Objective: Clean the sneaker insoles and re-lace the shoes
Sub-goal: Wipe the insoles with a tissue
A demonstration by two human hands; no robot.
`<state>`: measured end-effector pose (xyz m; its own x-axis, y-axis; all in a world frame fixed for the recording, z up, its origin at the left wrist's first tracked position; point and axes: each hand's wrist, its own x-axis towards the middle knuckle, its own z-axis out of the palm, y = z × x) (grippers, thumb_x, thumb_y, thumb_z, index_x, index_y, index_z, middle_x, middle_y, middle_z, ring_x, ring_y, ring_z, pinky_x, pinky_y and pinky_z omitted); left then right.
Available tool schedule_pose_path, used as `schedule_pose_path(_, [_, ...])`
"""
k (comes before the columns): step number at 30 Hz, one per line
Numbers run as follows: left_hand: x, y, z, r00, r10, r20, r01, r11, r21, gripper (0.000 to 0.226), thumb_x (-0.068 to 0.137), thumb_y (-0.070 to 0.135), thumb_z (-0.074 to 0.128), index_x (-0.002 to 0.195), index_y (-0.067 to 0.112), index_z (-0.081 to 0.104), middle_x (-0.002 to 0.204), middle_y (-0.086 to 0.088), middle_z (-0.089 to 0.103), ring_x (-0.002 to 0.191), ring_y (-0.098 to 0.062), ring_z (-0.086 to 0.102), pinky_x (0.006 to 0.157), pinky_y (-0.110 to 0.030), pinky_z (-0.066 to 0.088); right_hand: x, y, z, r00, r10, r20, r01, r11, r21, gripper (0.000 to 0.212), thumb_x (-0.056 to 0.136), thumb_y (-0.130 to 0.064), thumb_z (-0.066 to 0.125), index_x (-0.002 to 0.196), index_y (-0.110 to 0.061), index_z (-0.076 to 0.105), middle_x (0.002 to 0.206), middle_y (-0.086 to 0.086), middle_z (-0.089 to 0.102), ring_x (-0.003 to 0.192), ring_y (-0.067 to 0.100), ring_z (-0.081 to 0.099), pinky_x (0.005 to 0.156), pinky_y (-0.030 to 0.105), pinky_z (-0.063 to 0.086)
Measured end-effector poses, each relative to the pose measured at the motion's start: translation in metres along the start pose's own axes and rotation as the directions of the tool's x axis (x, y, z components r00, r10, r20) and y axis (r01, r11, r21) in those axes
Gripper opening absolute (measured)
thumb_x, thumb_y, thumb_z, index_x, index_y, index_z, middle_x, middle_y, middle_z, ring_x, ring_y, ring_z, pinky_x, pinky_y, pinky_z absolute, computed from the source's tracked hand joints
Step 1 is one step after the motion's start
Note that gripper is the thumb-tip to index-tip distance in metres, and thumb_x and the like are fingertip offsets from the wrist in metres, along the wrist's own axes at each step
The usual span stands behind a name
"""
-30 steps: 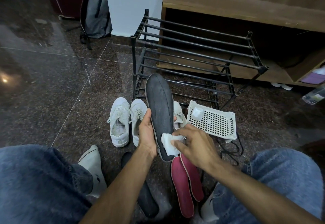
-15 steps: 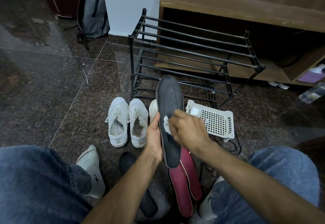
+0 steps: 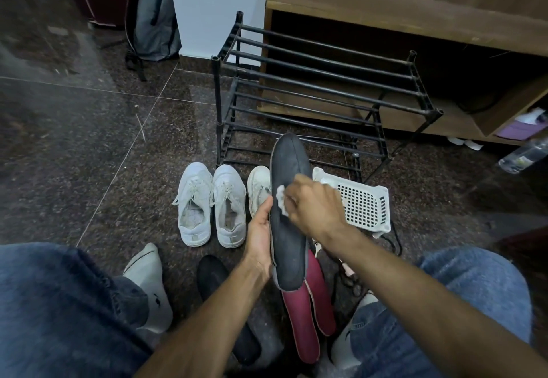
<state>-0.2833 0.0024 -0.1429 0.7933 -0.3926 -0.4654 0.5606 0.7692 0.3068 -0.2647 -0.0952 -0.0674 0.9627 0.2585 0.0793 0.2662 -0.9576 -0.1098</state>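
Note:
My left hand point(image 3: 261, 235) grips a dark grey insole point(image 3: 289, 247) by its left edge and holds it upright over the floor. My right hand point(image 3: 314, 205) pinches a white wipe point(image 3: 281, 199) against the insole's upper half. Two maroon insoles point(image 3: 308, 312) lie on the floor under it. A second dark insole point(image 3: 216, 280) lies near my left forearm. A pair of white sneakers point(image 3: 210, 202) stands to the left, laces loose. A third white sneaker point(image 3: 258, 188) peeks out behind the held insole.
A black metal shoe rack point(image 3: 320, 90) stands behind the sneakers. A white perforated plastic basket point(image 3: 364, 202) lies at its foot, right of my hands. A grey backpack point(image 3: 154, 16) leans on the wall. A plastic bottle point(image 3: 525, 155) lies at far right. My knees frame the bottom.
My right hand has slid the wipe up the insole, from near its heel end to its upper half. The left hand has lowered the insole slightly and tilted it right.

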Motion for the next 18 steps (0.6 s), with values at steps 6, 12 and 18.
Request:
schedule_pose_path(6, [0.002, 0.007, -0.006, 0.999, 0.043, -0.003, -0.042, 0.997, 0.07, 0.048, 0.085, 0.042, 0.055, 0.109, 0.003, 0.072, 0.105, -0.017, 0.07, 0.094, -0.028, 0.067, 0.088, -0.038, 0.053, -0.024, -0.001, 0.005, 0.992, -0.124, 0.019, 0.123, 0.989, 0.078, 0.016, 0.088, -0.026, 0.054, 0.082, -0.02, 0.068, 0.086, -0.003, 0.056, 0.066, 0.029, 0.061, 0.057, 0.037, 0.048])
schedule_pose_path(12, [0.005, -0.006, -0.007, 1.0, 0.017, -0.009, -0.016, 0.994, 0.106, 0.046, 0.092, 0.041, 0.051, 0.097, 0.003, 0.075, 0.098, -0.018, 0.068, 0.084, -0.027, 0.066, 0.081, -0.036, 0.053, -0.028, 0.003, 0.002, 0.992, -0.11, 0.063, 0.108, 0.994, 0.026, 0.02, 0.092, -0.029, 0.05, 0.09, -0.019, 0.068, 0.095, -0.003, 0.056, 0.072, 0.032, 0.063, 0.06, 0.037, 0.046])
schedule_pose_path(18, [0.001, -0.002, -0.004, 1.0, 0.011, -0.002, -0.011, 0.994, 0.109, 0.045, 0.092, 0.04, 0.051, 0.113, 0.004, 0.069, 0.1, -0.016, 0.071, 0.087, -0.027, 0.068, 0.085, -0.037, 0.054, 0.0, 0.018, 0.001, 0.994, 0.096, -0.052, -0.092, 0.993, 0.072, 0.02, 0.093, -0.029, 0.053, 0.097, -0.02, 0.071, 0.103, -0.003, 0.062, 0.083, 0.032, 0.063, 0.068, 0.035, 0.044])
